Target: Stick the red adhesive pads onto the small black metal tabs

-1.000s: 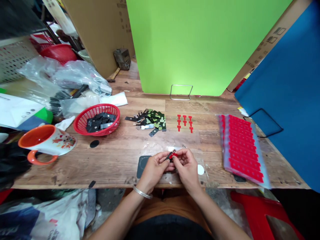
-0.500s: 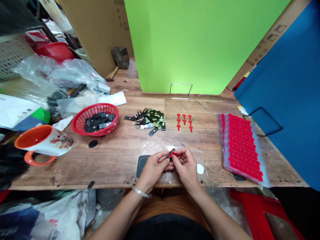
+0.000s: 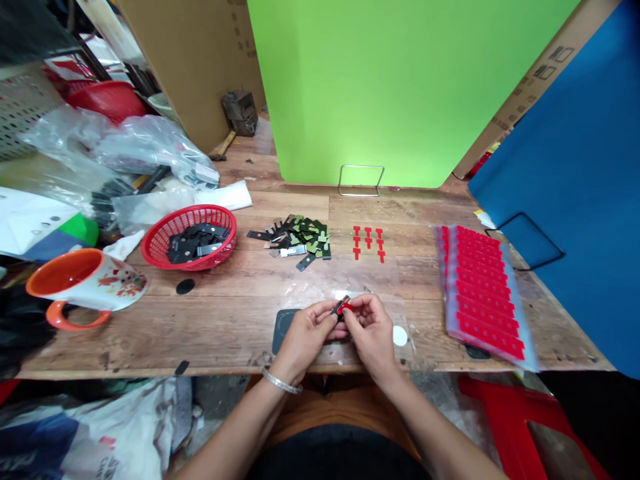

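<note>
Red tab (image 3: 346,307) against a dark strip (image 3: 337,309), between two closed pinches.
The strip slants away rightward from the left hand (image 3: 311,328), which grips it; the right hand (image 3: 371,328) pinches the tab.

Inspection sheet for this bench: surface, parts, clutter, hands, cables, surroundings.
Surface: wood-grain tabletop, marked.
Parts: dark strip and red piece in hand; eight loose red T-shapes; pile of dark and green pieces; red basket of dark plates; plastic sheets with red rows at right.
Clutter: mug, plastic bags at left.
Left hand: holding dark strip.
Right hand: pinching red piece.
Cables: nothing seen.
Surroundings: green panel behind, blue panel at right.
</note>
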Demonstrator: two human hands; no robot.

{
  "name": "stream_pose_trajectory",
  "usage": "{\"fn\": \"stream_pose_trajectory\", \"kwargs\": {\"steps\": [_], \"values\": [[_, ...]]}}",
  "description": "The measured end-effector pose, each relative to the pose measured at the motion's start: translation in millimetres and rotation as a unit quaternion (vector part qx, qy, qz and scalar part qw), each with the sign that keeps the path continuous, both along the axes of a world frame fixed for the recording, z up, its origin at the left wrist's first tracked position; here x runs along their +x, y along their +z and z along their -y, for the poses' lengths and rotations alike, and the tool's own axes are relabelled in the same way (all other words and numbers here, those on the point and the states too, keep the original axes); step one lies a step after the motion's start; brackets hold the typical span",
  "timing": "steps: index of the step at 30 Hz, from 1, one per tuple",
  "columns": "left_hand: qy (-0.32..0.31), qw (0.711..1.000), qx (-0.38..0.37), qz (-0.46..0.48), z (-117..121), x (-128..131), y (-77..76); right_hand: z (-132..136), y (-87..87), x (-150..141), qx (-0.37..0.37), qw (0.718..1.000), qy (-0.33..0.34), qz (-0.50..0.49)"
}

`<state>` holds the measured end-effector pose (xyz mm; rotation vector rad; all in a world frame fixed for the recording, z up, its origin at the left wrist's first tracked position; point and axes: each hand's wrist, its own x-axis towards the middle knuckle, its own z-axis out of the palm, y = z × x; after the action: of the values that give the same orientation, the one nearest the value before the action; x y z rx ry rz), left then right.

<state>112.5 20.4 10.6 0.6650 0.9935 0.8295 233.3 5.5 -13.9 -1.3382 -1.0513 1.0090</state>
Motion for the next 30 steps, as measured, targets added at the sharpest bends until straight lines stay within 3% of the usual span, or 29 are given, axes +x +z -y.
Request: {"fn": "stream_pose_trajectory", "kwargs": {"steps": [8,12,16,30], "values": [[0.040,0.998,0.011,-0.038,-0.8,3.6,-6.6,3.7,-1.8,-2.8,0.008,1.000,0.020,0.010],[0.069,0.995,0.036,-0.057,-0.2,6.5,-5.7,6.9,4.5,-1.5,0.057,0.994,0.029,0.089],[0.075,0.994,0.047,-0.063,1.6,8.7,-2.3,3.8,13.9,3.6,0.117,0.976,-0.013,0.182],[0.063,0.997,0.031,-0.045,3.7,12.8,4.6,-9.6,22.5,11.1,0.046,0.990,-0.006,0.131]]}}
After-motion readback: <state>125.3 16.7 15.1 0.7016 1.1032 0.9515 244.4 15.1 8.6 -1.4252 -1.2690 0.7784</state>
